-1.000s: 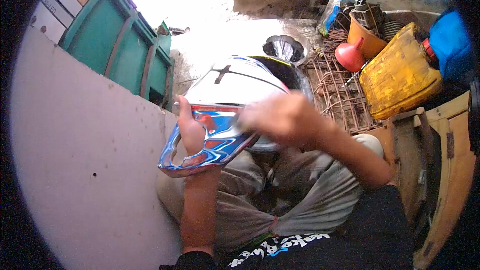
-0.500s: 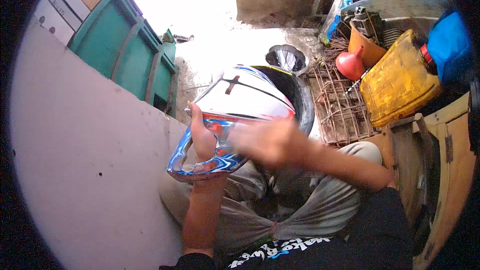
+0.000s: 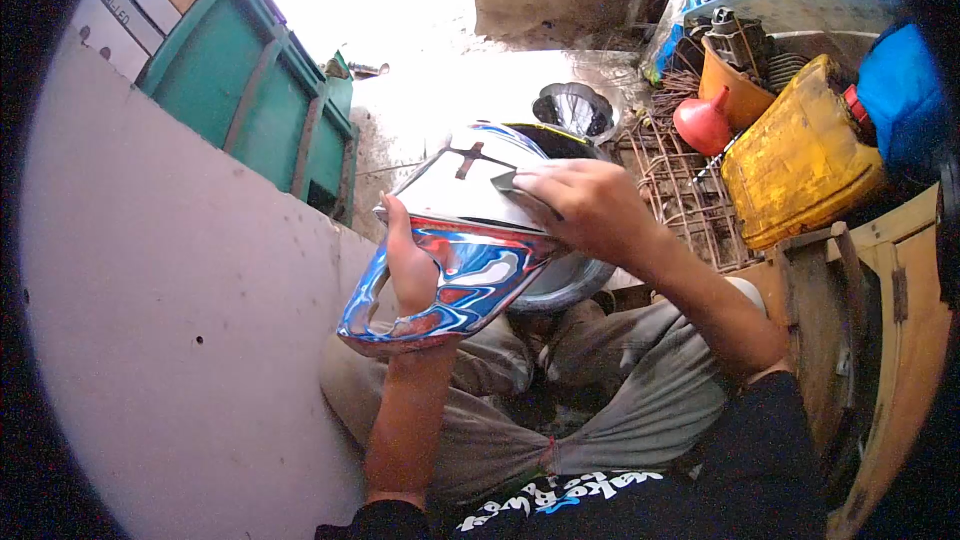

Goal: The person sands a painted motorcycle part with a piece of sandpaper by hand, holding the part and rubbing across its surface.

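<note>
- Nearest is the person's black shirt [image 3: 740, 455], with pale lettering across its front; beyond it, the legs in grey trousers [image 3: 640, 380] are bent and spread.
- The panel [image 3: 460, 225] is at the middle of the scene, tilted, above the trousers: swirled blue, red and white at its near end, mostly white at its far end, with a dark cross-shaped mark.
- The left hand [image 3: 412, 265] comes up through the opening at the panel's near left and grips that side, thumb pointing far.
- The right hand [image 3: 590, 195] is closed on a dark, thin sheet [image 3: 505, 183], laid against the white part of the panel.
- A round basin [image 3: 560, 292] shows partly, below and right of the panel.
- A white surface [image 3: 190, 290] fills the near left; wooden boards [image 3: 915, 320] stand at the near right.
- Farther right is a rusty grid [image 3: 690, 210], with a yellow jerrycan [image 3: 800, 170], red funnel [image 3: 703, 123], orange bucket [image 3: 735, 85] and blue bag [image 3: 905, 100] around it.
- Beyond the panel is a black scalloped dish [image 3: 573, 110].
- Far left, boxes [image 3: 125, 15] stand beside a green cabinet [image 3: 250, 80].
</note>
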`<state>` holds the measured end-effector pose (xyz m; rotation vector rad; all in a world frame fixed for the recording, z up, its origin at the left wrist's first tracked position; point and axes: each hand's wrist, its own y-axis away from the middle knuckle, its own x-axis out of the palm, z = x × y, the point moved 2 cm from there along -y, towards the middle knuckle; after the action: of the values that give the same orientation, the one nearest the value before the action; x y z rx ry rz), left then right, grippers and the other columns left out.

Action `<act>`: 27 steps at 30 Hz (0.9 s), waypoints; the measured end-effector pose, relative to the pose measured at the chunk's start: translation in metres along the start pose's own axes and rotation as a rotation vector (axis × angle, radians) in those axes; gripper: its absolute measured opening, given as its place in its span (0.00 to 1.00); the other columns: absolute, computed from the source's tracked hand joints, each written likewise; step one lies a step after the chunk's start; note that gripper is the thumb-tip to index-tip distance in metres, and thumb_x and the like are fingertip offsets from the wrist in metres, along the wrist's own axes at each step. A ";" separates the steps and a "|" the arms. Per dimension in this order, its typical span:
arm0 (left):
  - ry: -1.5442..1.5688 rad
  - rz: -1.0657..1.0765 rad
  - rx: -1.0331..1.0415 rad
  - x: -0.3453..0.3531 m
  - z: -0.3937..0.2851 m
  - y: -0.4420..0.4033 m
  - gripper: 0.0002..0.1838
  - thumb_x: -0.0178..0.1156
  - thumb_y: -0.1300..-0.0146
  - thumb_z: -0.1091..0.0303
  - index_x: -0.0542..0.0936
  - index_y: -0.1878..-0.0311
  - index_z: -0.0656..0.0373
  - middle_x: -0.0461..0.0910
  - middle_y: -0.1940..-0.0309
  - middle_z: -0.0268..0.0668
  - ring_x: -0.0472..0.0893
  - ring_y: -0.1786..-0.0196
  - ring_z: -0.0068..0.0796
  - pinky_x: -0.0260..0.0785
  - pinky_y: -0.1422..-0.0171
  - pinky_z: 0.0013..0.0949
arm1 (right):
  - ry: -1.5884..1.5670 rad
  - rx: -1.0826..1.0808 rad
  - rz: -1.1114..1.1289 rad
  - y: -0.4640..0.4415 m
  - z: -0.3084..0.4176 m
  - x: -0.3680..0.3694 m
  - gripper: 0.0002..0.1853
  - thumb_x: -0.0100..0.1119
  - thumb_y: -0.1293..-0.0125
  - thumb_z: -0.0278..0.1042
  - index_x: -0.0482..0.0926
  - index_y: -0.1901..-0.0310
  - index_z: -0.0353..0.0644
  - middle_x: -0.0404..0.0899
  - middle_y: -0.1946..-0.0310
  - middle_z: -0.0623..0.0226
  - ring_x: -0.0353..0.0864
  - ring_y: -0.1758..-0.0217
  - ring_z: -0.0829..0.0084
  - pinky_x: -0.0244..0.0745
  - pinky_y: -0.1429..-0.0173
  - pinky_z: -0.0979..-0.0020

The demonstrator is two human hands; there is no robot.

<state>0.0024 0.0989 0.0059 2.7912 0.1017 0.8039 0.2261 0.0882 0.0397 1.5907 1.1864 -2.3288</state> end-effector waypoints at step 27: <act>0.113 0.072 -0.054 0.004 0.000 0.003 0.32 0.46 0.20 0.38 0.80 0.42 0.62 0.86 0.62 0.36 0.83 0.70 0.26 0.73 0.71 0.28 | -0.015 -0.017 0.023 -0.005 0.003 -0.011 0.08 0.67 0.36 0.36 0.83 0.57 0.47 0.84 0.65 0.64 0.86 0.66 0.61 0.83 0.63 0.61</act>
<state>0.0058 0.0961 0.0087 2.7119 -0.0009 0.9665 0.2266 0.0855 0.0521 1.5704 1.1746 -2.3061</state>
